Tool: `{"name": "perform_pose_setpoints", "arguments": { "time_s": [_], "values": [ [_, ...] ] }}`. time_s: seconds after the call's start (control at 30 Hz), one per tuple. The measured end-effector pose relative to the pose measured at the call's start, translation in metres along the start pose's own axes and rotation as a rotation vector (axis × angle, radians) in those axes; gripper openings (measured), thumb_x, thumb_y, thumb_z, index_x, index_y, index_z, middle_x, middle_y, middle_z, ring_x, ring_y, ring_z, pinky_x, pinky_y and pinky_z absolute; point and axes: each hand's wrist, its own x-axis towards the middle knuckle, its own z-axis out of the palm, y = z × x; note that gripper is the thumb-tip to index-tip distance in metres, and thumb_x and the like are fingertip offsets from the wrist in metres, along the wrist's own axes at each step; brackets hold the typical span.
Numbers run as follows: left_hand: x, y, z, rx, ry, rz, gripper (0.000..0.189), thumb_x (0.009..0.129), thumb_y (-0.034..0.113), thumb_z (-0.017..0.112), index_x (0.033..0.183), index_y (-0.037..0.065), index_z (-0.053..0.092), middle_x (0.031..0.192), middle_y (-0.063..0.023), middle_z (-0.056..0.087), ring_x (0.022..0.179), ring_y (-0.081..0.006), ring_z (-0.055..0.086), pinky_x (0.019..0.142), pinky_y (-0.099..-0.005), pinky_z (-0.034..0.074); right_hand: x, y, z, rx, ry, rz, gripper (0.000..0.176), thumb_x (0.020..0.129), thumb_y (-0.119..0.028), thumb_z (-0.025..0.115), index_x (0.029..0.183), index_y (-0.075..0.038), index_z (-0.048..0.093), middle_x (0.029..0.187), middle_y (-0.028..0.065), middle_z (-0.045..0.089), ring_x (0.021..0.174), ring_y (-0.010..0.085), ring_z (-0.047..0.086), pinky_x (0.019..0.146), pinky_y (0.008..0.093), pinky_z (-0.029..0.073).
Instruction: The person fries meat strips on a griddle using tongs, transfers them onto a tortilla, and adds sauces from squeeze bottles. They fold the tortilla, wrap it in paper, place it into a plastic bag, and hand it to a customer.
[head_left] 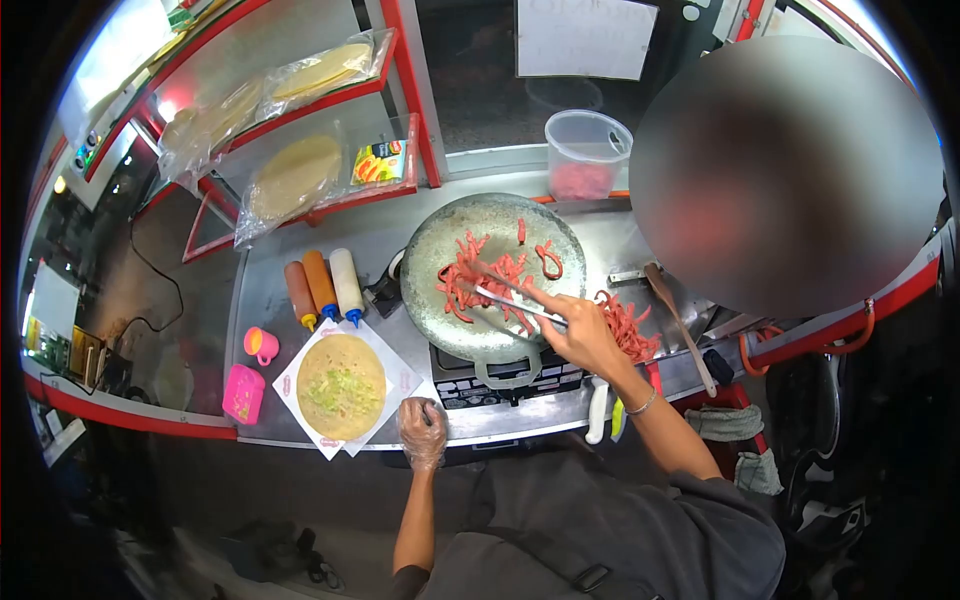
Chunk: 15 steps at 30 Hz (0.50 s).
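Note:
My right hand (580,335) is closed around metal tongs (515,303), whose tips are among red meat strips (478,270) in a round grey pan (425,240) on a black stove. My left hand (422,430), in a clear plastic glove, is closed near the counter's front edge, right of a flatbread (340,360). Whether it holds anything is hidden. Chopped green topping (342,390) lies on the flatbread, which rests on white paper (290,405). More red strips (630,330) are piled to the right of the pan.
Three sauce bottles (320,283), a pink cup (262,345) and a pink container (243,393) stand left. A clear tub (588,150) is behind the pan. Right are a wooden spatula (682,325) and a white-handled knife (597,410). Bagged flatbreads (295,178) lie on shelves.

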Motion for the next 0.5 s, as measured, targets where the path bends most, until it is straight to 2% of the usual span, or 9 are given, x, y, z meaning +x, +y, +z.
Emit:
{"name": "perform_pose_setpoints", "arguments": {
  "time_s": [0.1,0.13,0.17,0.23,0.27,0.37,0.4,0.43,0.5],
  "values": [
    [-0.002,-0.001,0.0,0.014,-0.001,0.005,0.005,0.095,0.007,0.06,0.095,0.003,0.063,0.094,-0.0171,0.062,0.092,-0.0395,0.062,0.083,-0.0513,0.048,0.001,0.023,0.004,-0.049,0.005,-0.013,0.048,0.095,-0.017,0.069,0.142,-0.014,0.068,0.088,0.0223,0.07,0.079,0.0426,0.069,0.077,0.0508,0.056],
    [-0.002,-0.002,0.001,0.015,-0.002,0.008,0.005,0.095,0.007,0.06,0.095,0.003,0.063,0.094,-0.0171,0.062,0.092,-0.0395,0.062,0.083,-0.0513,0.048,0.002,0.02,0.0,-0.029,0.011,0.103,0.047,0.095,-0.016,0.07,0.142,-0.013,0.069,0.089,0.0218,0.07,0.079,0.0422,0.069,0.076,0.0512,0.055],
    [-0.001,-0.002,0.001,0.013,0.0,0.02,0.005,0.095,0.007,0.06,0.095,0.003,0.063,0.094,-0.0173,0.062,0.091,-0.0396,0.061,0.083,-0.0513,0.048,0.005,0.018,0.005,-0.029,0.013,0.1,0.047,0.095,-0.016,0.07,0.142,-0.013,0.069,0.089,0.0218,0.07,0.079,0.0422,0.069,0.076,0.0512,0.055],
    [-0.002,-0.003,0.002,0.011,-0.002,0.035,0.005,0.095,0.007,0.06,0.095,0.003,0.063,0.094,-0.0174,0.062,0.091,-0.0396,0.061,0.083,-0.0513,0.048,0.005,0.008,0.019,0.104,0.219,-0.06,0.044,0.095,-0.015,0.069,0.139,-0.013,0.07,0.089,0.0216,0.071,0.079,0.0417,0.07,0.076,0.0515,0.056],
    [-0.002,-0.003,0.003,0.008,-0.002,0.025,0.005,0.095,0.007,0.06,0.095,0.003,0.063,0.093,-0.0175,0.062,0.091,-0.0398,0.061,0.083,-0.0515,0.048,0.003,0.002,0.022,0.014,0.121,0.012,0.043,0.096,-0.014,0.068,0.138,-0.013,0.071,0.094,0.0219,0.073,0.082,0.0411,0.071,0.078,0.0498,0.057],
    [-0.004,-0.006,0.002,0.003,-0.004,0.035,0.005,0.094,0.007,0.06,0.095,0.002,0.062,0.093,-0.0179,0.062,0.091,-0.0402,0.061,0.083,-0.0518,0.048,-0.001,0.03,0.022,-0.061,0.01,0.002,0.049,0.096,-0.012,0.068,0.144,-0.013,0.067,0.095,0.0226,0.072,0.084,0.0412,0.071,0.077,0.0462,0.056],
    [-0.002,-0.006,0.004,-0.01,0.008,0.047,0.005,0.094,0.006,0.06,0.094,0.002,0.062,0.094,-0.0182,0.062,0.091,-0.0404,0.061,0.083,-0.0519,0.048,-0.003,0.028,0.007,-0.042,0.058,-0.009,0.047,0.096,-0.011,0.067,0.144,-0.014,0.067,0.098,0.0228,0.073,0.085,0.041,0.071,0.077,0.046,0.056],
    [0.0,-0.005,0.005,-0.01,0.007,0.048,0.005,0.094,0.006,0.06,0.094,0.002,0.062,0.094,-0.0182,0.062,0.091,-0.0404,0.061,0.083,-0.0519,0.048,-0.005,0.023,-0.008,0.04,0.043,0.153,0.046,0.096,-0.01,0.067,0.142,-0.012,0.068,0.1,0.0234,0.074,0.085,0.0407,0.072,0.077,0.0466,0.056],
    [-0.002,-0.005,0.003,0.008,-0.004,0.052,0.004,0.094,0.006,0.06,0.094,0.002,0.062,0.094,-0.0186,0.062,0.092,-0.0407,0.061,0.083,-0.052,0.048,-0.01,0.023,-0.015,-0.025,0.261,0.21,0.043,0.096,-0.009,0.067,0.139,-0.009,0.069,0.101,0.0237,0.075,0.085,0.0407,0.072,0.078,0.047,0.056]
  ]
}}
